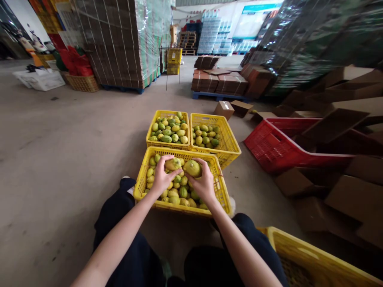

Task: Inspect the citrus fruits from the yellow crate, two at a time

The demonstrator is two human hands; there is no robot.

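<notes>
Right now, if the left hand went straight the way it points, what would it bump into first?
Past the fruit it holds, the left hand would probably meet the front crate's far rim. It might pass above, or brush the other fruit in the right hand; depth is unclear.

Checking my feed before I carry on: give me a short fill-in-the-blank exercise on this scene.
The left hand and right hand hold fruits above a crate coloured ____.
Just beyond it stand ____ more crates of fruit.
The large crate amid cardboard boxes at right is coloured ____.

Missing words: yellow; two; red.
</notes>
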